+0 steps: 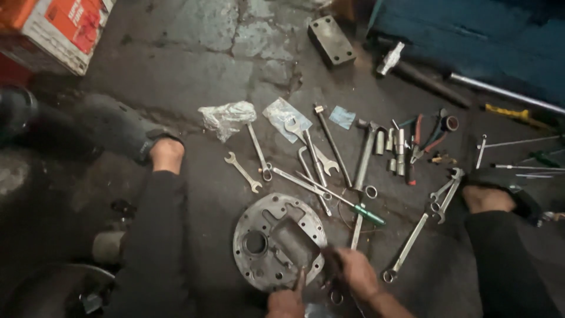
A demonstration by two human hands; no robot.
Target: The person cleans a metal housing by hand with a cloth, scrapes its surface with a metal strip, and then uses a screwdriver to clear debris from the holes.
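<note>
- Left hand [287, 301]: low at the bottom edge of the view, fingers curled, one finger stretched up to touch the lower rim of the round metal plate [276, 240]. Whether it clamps anything, I cannot tell.
- Right hand [355, 272]: just right of the plate, fingers bent inward toward its lower right edge around something small and dark; the grip itself is too blurred to tell.
- Round metal plate: flat on the concrete floor [188, 70] between the person's legs, grey, with a round bore at the left, a raised rectangular block in the middle and small holes along the rim.
- Spanners [306, 159]: spread loose on the floor above the plate, several overlapping.
- Green-handled screwdriver [368, 214]: just right of the plate, near the right hand.
- Pliers [426, 138]: red-handled, further right among sockets.
- Hammer [366, 147]: head up, handle toward the plate.
- Cardboard box [56, 26]: top left, orange and white; contents not visible.
- Crumpled plastic bag [226, 118]: above the spanners; contents not discernible.
</note>
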